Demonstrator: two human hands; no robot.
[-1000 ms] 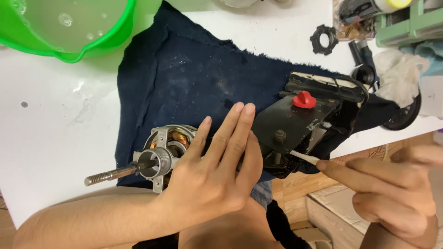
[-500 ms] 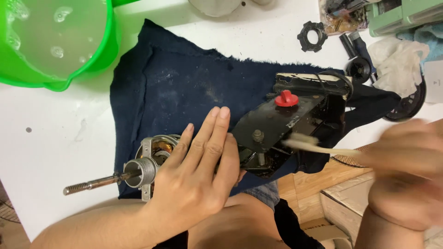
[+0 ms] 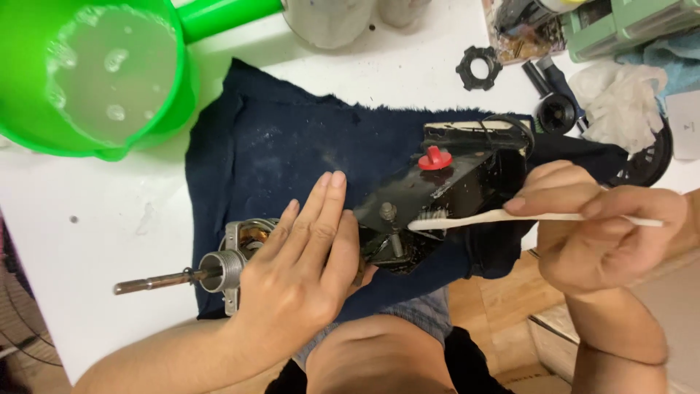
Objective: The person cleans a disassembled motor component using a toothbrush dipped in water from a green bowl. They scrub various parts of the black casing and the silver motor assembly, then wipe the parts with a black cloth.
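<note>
The fan motor (image 3: 306,244) is pinned flat under the open left hand (image 3: 299,273); the toothbrush (image 3: 510,217), clamped in the right hand (image 3: 605,233), is best stroked lightly.

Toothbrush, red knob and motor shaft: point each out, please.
toothbrush (image 3: 510,217), head view, on its pale handle.
red knob (image 3: 435,157), head view, on its top.
motor shaft (image 3: 149,282), head view, mid-length of the bare rod.

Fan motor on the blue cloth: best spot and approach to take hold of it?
Probably the round metal body of the fan motor, from above, where the left hand lies flat on it. The shaft sticks out left, thin and slippery-looking. The black housing is under the toothbrush in the right hand.
</note>
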